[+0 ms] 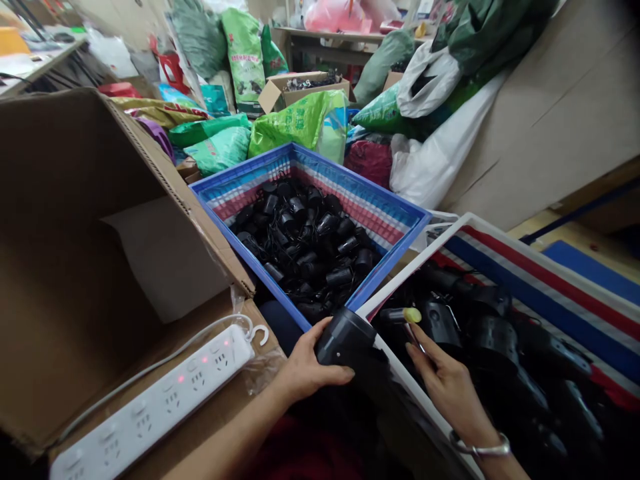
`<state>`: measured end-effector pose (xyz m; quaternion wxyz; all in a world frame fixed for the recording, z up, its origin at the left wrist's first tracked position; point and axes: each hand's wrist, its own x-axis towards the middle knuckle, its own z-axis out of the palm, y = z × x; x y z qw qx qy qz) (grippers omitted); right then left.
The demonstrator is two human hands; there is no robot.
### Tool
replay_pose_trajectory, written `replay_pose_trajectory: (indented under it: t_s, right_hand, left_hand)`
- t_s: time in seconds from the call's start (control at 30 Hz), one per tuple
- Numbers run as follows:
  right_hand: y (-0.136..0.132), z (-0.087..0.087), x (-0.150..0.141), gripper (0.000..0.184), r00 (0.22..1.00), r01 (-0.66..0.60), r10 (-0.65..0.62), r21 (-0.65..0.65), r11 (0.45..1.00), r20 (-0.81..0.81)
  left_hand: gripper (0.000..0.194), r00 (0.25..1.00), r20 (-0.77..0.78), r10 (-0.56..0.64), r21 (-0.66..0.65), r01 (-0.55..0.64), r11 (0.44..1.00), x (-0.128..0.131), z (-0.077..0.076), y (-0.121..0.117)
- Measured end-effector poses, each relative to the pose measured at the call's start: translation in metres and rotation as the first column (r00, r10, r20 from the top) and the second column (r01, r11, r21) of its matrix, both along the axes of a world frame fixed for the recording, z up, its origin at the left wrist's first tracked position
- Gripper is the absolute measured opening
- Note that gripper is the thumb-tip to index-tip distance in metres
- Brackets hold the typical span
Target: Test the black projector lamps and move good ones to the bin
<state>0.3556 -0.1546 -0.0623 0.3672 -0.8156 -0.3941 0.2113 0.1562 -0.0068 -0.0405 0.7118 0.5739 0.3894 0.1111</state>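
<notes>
My left hand [310,360] grips a black cylindrical plastic part [346,337] at the near rim of a white-framed crate [415,293]. My right hand [445,380] pinches a thin tool with a yellow tip [413,315], close to that black part and above the crate. Several similar black parts [490,340] lie heaped in the crate, which has a red, white and blue striped lining. A metal bracelet [480,447] circles my right wrist. The tool's lower end is partly hidden by my fingers.
A blue crate [295,160] holds several smaller black parts with cords. To the left, a white power strip [155,407] with glowing red lights lies on an open cardboard box [75,220]. Green, white and pink bags are piled behind.
</notes>
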Motion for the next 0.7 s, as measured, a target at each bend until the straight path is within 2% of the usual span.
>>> replay_pose_trajectory:
  t_s: [0.2, 0.4, 0.6, 0.7]
  right_hand:
    - [-0.002, -0.002, -0.003, 0.045, 0.999, -0.009, 0.010, 0.029, 1.000, -0.035]
    - [-0.001, -0.004, -0.005, 0.046, 0.999, -0.032, 0.032, 0.023, 0.999, -0.031]
    - [-0.004, 0.000, -0.006, 0.046, 0.999, -0.039, 0.038, -0.015, 0.999, -0.014]
    - [-0.012, -0.002, -0.002, 0.045, 0.999, -0.036, 0.036, -0.012, 0.999, 0.011]
  left_hand:
    - [0.087, 0.999, -0.030, -0.013, 0.134, 0.017, 0.991, 0.002, 0.005, -0.004]
    - [0.087, 0.999, -0.042, 0.001, 0.175, 0.007, 0.985, 0.001, 0.002, -0.007]
    - [0.087, 1.000, -0.018, 0.003, 0.109, -0.001, 0.994, 0.003, 0.009, -0.006]
    - [0.090, 0.998, 0.013, 0.061, -0.003, -0.061, 0.998, -0.002, 0.018, -0.007]
